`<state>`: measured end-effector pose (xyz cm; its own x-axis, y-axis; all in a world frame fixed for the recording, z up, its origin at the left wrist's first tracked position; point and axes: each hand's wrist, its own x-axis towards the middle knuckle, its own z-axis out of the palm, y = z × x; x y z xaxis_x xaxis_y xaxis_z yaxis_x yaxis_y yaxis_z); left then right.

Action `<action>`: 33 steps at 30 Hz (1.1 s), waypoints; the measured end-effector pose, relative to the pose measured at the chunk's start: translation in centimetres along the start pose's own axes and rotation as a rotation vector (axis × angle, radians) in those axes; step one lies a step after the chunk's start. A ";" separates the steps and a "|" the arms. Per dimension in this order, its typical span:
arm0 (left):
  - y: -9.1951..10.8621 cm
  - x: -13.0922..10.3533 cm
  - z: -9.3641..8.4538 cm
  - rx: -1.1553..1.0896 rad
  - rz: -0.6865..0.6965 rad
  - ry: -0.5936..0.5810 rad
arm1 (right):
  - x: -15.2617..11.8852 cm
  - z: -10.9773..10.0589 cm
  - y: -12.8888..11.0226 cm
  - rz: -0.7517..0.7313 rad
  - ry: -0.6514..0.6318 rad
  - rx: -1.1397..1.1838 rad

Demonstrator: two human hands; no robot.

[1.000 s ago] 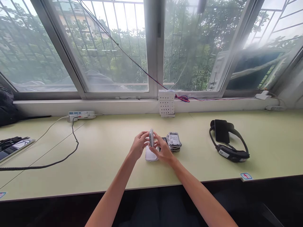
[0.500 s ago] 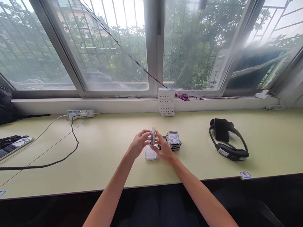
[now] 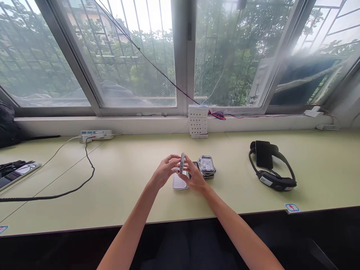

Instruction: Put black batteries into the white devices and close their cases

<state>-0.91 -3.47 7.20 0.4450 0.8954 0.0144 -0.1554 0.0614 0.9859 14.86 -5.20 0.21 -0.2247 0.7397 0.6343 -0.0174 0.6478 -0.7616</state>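
Note:
A thin grey device (image 3: 182, 162) stands on edge between my two hands, above the table. My left hand (image 3: 165, 170) has its fingers on the device's left side. My right hand (image 3: 195, 177) grips it from the right, with the thumb low and the fingers partly behind it. Just below lies a white rectangular piece (image 3: 179, 182), partly covered by the hands. Right of my right hand is a stack of grey-framed rectangular parts (image 3: 207, 165), the top one with a white label. A dark item (image 3: 196, 164) shows between that hand and the stack.
A black headset (image 3: 277, 182) rests on the pale green table (image 3: 120, 187) to the right. White boxes (image 3: 198, 122) stand by the window ledge. At the left are a power strip (image 3: 97, 135), a black cable (image 3: 81, 185) and a flat screen device (image 3: 17, 175).
The grey device has turned slightly between my hands and shows its narrow edge more. Both hands stay in nearly the same place.

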 end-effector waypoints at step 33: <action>0.2 -0.4 0.8 0.559 0.305 0.367 | 0.1 -0.1 1.1 0.060 0.061 -0.075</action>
<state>-0.39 -4.18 7.48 0.1144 0.9330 0.3413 0.2915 -0.3600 0.8862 14.90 -4.37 -0.54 -0.1637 0.7855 0.5968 0.0676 0.6125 -0.7876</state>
